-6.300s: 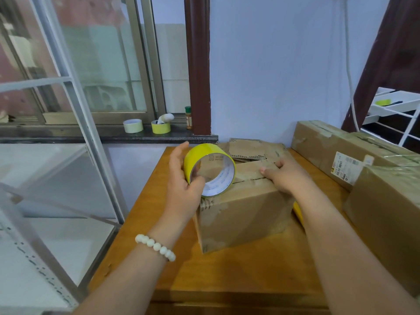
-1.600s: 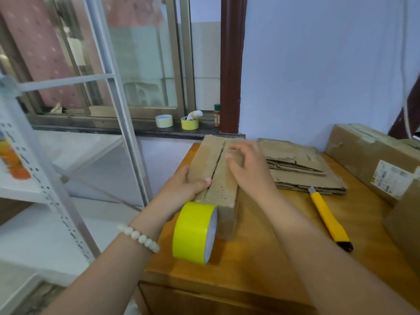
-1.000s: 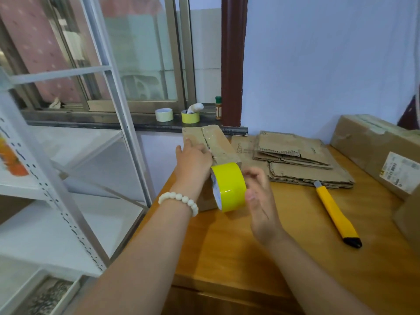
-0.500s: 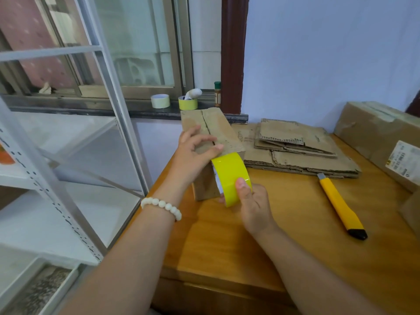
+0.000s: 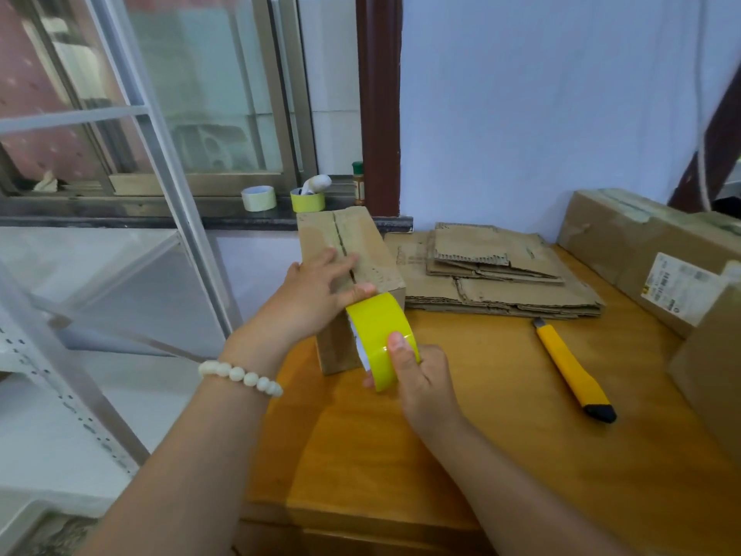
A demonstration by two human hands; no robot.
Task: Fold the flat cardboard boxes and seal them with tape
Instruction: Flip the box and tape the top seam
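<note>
A small folded cardboard box (image 5: 373, 250) stands on the wooden table (image 5: 501, 427) near its left edge, its two top flaps meeting along a slit. My left hand (image 5: 316, 292) lies flat on the box top, fingers straight across the seam, thumb pressing the yellow tape's end at the near top edge. My right hand (image 5: 421, 379) grips the yellow tape roll (image 5: 381, 335) in front of the box's near face. A stack of flat cardboard boxes (image 5: 497, 270) lies behind and to the right.
A yellow utility knife (image 5: 571, 369) lies on the table to the right. Large sealed boxes (image 5: 641, 250) stand at the right edge. Two tape rolls (image 5: 258, 197) and a small bottle (image 5: 358, 182) sit on the windowsill. A white metal shelf frame (image 5: 160, 154) stands left.
The box was turned end-on and slid to the table's left. The tape roll passed from my left hand to my right, and my left hand now presses the box top.
</note>
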